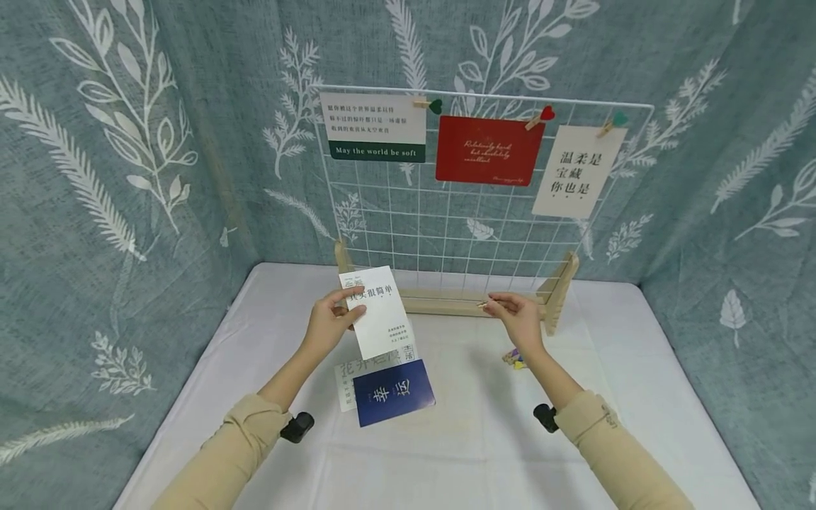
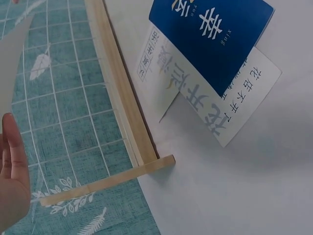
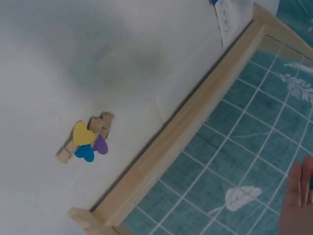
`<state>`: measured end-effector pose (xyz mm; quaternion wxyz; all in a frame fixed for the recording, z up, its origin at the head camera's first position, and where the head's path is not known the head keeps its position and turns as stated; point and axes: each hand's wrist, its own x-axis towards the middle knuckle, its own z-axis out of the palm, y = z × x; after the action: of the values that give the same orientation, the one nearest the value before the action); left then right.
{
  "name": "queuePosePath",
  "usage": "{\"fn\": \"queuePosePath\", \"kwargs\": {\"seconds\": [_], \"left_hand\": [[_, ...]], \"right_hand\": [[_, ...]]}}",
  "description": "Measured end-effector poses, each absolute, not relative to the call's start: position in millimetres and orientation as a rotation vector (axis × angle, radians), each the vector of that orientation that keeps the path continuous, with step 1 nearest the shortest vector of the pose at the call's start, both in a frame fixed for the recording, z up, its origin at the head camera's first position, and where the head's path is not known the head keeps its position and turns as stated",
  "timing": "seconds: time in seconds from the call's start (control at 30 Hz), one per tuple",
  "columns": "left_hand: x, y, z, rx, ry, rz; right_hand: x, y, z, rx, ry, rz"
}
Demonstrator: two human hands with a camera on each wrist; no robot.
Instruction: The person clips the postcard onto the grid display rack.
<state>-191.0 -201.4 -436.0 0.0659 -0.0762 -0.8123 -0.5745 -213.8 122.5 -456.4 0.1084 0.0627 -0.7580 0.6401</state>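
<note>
We see first the white table [image 1: 459, 453], wide across the lower frame, and behind it the grid rack with its wooden base [image 1: 440, 306]. In the upper centre hang a red card [image 1: 489, 151], a white-and-green card [image 1: 376, 127] to its left and a lettered white card [image 1: 579, 172] to its right, each with a heart clip [image 1: 547, 113]. The held card [image 1: 382, 322] is at the centre, before the rack's left foot; below it lie a blue card [image 1: 394, 394] and, partly under that one, a grey-lettered card [image 1: 345, 389]. Right of centre is a small heap of clips [image 1: 515, 358]. For good handling, we judge it better to hold the card straight by its edge, without bending, and to squeeze a clip at its tail. The left hand [image 1: 328, 320] pinches the held card's left edge; the right hand [image 1: 519, 322], fingertips close together, pinches what seems a small clip [image 1: 482, 305].
</note>
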Motion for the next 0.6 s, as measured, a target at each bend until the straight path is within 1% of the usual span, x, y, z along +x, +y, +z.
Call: {"fn": "queuePosePath", "kwargs": {"seconds": [0.37,0.6], "left_hand": [[-196,-200,-429,-0.260,-2.486,-1.718],[-201,-195,-425,-0.409,-2.459,-1.753]], "right_hand": [[-217,118,-444,0.287,-2.287,1.856],[-218,116,-436,0.252,-2.320,1.797]]}}
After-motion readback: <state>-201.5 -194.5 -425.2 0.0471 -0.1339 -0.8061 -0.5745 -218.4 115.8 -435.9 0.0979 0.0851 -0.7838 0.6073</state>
